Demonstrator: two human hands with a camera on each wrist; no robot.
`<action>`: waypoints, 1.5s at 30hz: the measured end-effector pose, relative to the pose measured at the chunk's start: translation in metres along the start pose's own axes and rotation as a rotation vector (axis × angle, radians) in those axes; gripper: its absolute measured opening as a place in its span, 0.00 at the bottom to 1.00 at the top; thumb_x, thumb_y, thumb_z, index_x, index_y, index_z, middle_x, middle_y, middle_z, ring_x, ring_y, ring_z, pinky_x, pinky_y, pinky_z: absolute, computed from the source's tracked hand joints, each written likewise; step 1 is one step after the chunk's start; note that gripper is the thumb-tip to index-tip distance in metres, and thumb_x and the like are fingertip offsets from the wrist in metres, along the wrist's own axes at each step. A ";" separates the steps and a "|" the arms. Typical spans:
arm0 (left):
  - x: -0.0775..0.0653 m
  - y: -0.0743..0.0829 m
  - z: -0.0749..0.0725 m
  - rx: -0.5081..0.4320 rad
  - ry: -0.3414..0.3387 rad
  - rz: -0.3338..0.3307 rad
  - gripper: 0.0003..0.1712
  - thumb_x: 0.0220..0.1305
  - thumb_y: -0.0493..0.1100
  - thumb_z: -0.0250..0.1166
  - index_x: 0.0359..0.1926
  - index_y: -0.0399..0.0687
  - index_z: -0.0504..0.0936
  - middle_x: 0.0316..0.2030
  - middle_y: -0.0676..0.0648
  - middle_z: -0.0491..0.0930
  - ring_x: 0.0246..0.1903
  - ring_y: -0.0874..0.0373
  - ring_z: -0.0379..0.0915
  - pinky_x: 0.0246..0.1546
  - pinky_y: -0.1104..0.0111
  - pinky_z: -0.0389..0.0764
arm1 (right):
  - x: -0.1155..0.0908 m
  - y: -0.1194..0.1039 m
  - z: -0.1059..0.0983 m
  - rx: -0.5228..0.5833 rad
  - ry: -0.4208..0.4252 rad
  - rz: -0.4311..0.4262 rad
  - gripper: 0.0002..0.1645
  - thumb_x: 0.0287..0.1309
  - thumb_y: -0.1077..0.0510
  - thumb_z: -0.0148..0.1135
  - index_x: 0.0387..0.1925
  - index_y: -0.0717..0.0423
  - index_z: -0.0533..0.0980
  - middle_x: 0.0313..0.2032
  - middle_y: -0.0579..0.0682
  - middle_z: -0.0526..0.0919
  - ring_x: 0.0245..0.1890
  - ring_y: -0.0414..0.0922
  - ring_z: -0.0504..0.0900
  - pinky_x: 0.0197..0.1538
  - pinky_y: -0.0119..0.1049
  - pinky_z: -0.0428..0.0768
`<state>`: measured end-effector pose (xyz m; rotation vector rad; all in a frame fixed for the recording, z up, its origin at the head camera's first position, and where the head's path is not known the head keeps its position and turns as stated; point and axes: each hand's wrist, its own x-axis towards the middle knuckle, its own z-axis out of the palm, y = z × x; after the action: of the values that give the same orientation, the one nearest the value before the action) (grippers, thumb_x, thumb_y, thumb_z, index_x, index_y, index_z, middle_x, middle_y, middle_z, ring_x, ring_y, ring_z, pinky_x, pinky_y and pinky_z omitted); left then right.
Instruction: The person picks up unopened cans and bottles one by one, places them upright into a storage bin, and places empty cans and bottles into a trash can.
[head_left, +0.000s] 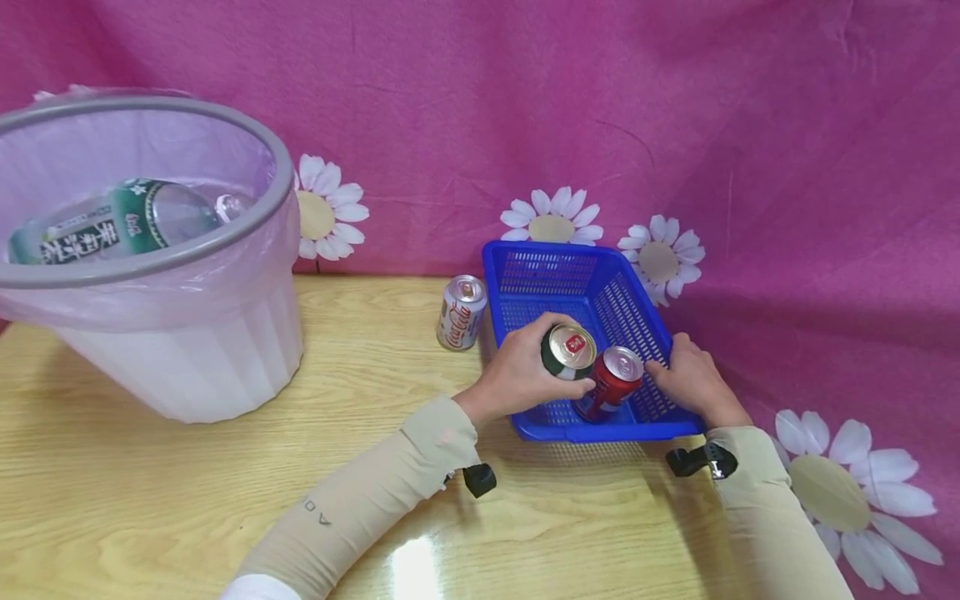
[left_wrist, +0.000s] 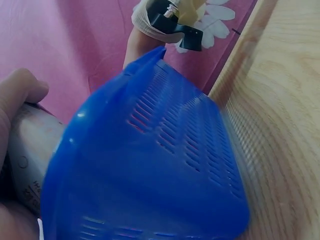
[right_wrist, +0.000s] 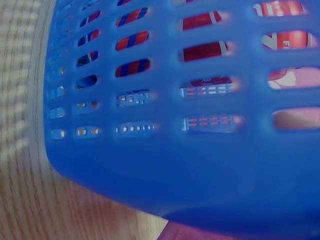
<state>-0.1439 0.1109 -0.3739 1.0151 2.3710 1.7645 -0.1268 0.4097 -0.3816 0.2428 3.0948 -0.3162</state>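
Observation:
My left hand (head_left: 530,367) grips a dark green can with a gold top (head_left: 567,350), over the near part of a blue plastic basket (head_left: 540,257). In the left wrist view, part of the can (left_wrist: 32,150) shows between thumb and fingers behind the basket wall. Next to it a red can (head_left: 613,379) stands tilted inside the basket. My right hand (head_left: 692,379) holds the basket's right rim, thumb on the inner side, other fingers mostly hidden. On the table left of the basket stands a silver Coca-Cola can (head_left: 461,312).
A white bin (head_left: 187,358) with a grey rim and a pinkish liner stands at the left. Inside it lies a green-labelled plastic bottle (head_left: 142,217). A wooden table (head_left: 360,400) lies beneath, and a pink flowered cloth (head_left: 420,125) hangs behind and on the right.

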 end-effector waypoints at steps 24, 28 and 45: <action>0.004 -0.004 0.006 0.230 -0.112 -0.029 0.39 0.41 0.55 0.79 0.55 0.55 0.73 0.42 0.55 0.83 0.43 0.64 0.79 0.44 0.77 0.79 | -0.002 -0.002 -0.001 0.017 -0.008 0.013 0.33 0.62 0.47 0.53 0.51 0.74 0.59 0.41 0.71 0.74 0.41 0.66 0.78 0.45 0.60 0.76; 0.006 -0.003 0.007 0.259 -0.136 -0.022 0.38 0.40 0.55 0.79 0.54 0.54 0.73 0.42 0.55 0.83 0.41 0.64 0.79 0.41 0.78 0.79 | -0.002 -0.002 -0.001 0.023 -0.011 0.016 0.32 0.63 0.48 0.54 0.50 0.73 0.59 0.40 0.70 0.74 0.41 0.65 0.78 0.44 0.60 0.77; 0.009 0.002 0.011 0.401 -0.238 -0.075 0.41 0.42 0.54 0.79 0.56 0.50 0.71 0.46 0.54 0.80 0.45 0.60 0.78 0.47 0.71 0.80 | 0.000 -0.001 0.000 0.029 -0.030 0.031 0.32 0.63 0.47 0.53 0.51 0.72 0.59 0.40 0.68 0.74 0.40 0.63 0.78 0.44 0.58 0.77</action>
<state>-0.1461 0.1248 -0.3727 1.0807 2.6153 1.0928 -0.1264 0.4093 -0.3810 0.2841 3.0555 -0.3604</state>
